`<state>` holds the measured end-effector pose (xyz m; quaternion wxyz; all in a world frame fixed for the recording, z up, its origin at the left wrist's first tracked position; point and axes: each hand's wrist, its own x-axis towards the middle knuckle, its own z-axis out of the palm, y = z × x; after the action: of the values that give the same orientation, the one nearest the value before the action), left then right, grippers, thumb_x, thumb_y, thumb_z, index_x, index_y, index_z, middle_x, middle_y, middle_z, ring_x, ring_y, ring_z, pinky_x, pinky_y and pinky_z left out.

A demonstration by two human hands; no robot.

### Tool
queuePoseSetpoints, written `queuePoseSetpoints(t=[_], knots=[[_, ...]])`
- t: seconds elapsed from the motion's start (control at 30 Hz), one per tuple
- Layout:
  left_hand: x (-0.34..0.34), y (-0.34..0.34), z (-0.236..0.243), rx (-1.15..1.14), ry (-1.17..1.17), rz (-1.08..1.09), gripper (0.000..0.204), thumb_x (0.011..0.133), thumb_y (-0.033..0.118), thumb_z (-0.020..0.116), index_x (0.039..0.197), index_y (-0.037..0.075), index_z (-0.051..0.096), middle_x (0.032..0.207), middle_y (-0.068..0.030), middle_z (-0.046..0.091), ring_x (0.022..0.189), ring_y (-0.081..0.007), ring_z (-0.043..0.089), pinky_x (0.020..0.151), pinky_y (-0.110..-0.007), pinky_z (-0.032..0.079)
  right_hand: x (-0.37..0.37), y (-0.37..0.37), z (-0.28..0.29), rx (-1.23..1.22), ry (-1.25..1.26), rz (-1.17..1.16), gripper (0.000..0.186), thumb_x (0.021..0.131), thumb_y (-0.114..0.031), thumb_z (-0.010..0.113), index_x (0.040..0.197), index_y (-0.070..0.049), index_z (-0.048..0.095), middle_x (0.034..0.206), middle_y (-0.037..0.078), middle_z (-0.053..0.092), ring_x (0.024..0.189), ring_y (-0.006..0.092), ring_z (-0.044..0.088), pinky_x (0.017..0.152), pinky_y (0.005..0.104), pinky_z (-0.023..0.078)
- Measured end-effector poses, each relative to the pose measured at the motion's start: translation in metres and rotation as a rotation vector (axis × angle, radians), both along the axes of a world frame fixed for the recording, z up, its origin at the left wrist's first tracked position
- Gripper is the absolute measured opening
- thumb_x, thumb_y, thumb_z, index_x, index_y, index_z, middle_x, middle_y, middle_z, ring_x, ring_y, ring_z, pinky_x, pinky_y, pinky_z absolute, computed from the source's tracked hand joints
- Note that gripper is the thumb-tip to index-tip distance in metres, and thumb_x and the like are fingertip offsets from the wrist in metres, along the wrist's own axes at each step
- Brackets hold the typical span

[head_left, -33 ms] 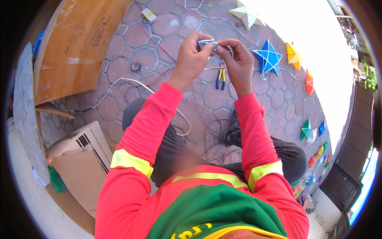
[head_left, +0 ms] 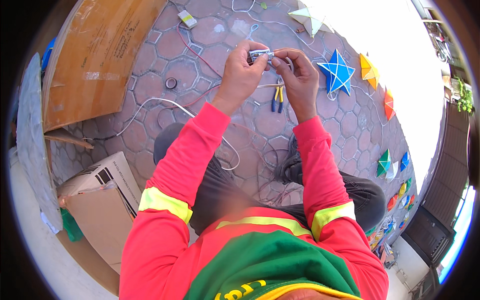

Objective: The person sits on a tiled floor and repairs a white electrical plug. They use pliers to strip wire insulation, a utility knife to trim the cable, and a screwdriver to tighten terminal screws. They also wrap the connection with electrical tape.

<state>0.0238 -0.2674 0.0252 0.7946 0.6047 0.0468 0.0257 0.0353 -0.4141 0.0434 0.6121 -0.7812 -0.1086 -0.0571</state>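
My left hand (head_left: 242, 75) grips a small white electrical fitting (head_left: 259, 54) between thumb and fingers. Its inside looks exposed, but the details are too small to read. At its right end my right hand (head_left: 299, 77) is closed in a pinch, the fingertips touching or almost touching it. What those fingertips hold, perhaps a thin wire, I cannot make out. Below the hands, pliers (head_left: 278, 96) with yellow and dark blue handles lie on the paving. A pale cable (head_left: 267, 86) passes behind my hands, close to the pliers' jaws.
A white cord (head_left: 142, 106) and a red wire (head_left: 196, 54) cross the paving. A roll of dark tape (head_left: 171, 83) lies left. Star lanterns, among them a blue one (head_left: 337, 72) and a yellow one (head_left: 369, 71), line the right. A large cardboard sheet (head_left: 100, 60) and a carton (head_left: 102, 182) stand left.
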Motion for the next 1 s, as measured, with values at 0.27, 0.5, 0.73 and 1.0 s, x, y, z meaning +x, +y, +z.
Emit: queuePoseSetpoints(t=[0.27, 0.5, 0.73, 1.0], knots=[[0.006, 0.003, -0.004, 0.278, -0.115, -0.002, 0.011, 0.097, 0.007, 0.059, 0.107, 0.003, 0.059, 0.089, -0.0018, 0.065, 0.076, -0.0062, 0.061, 0.066, -0.021, 0.048, 0.010, 0.000, -0.009, -0.026, -0.055, 0.028, 0.009, 0.087, -0.009, 0.069, 0.096, -0.006, 0.071, 0.096, 0.005, 0.067, 0.085, 0.0175, 0.063, 0.072, 0.0297, 0.049], [0.003, 0.004, 0.006, 0.279, -0.083, -0.004, 0.011, 0.091, 0.003, 0.058, 0.102, 0.000, 0.060, 0.092, -0.0116, 0.066, 0.074, -0.0175, 0.063, 0.065, -0.032, 0.049, 0.028, -0.012, -0.008, -0.119, -0.095, 0.185, 0.009, 0.090, -0.006, 0.072, 0.099, -0.003, 0.073, 0.103, 0.003, 0.068, 0.086, 0.0095, 0.064, 0.070, 0.0215, 0.053], [0.007, 0.003, 0.002, 0.364, -0.171, 0.027, 0.013, 0.090, 0.002, 0.058, 0.103, 0.000, 0.059, 0.092, -0.0145, 0.064, 0.079, -0.0245, 0.064, 0.068, -0.036, 0.049, 0.031, -0.012, 0.001, -0.263, -0.188, 0.223, 0.009, 0.090, -0.005, 0.072, 0.098, -0.002, 0.073, 0.102, 0.003, 0.067, 0.085, 0.0096, 0.064, 0.070, 0.0221, 0.054], [0.008, 0.002, 0.005, 0.442, -0.243, 0.038, 0.013, 0.088, 0.001, 0.059, 0.101, -0.001, 0.058, 0.094, -0.0173, 0.062, 0.086, -0.0317, 0.062, 0.074, -0.040, 0.049, 0.022, -0.003, 0.000, -0.221, -0.112, 0.041, 0.009, 0.090, -0.006, 0.072, 0.097, -0.001, 0.070, 0.101, 0.002, 0.066, 0.084, 0.0091, 0.064, 0.070, 0.0229, 0.055]])
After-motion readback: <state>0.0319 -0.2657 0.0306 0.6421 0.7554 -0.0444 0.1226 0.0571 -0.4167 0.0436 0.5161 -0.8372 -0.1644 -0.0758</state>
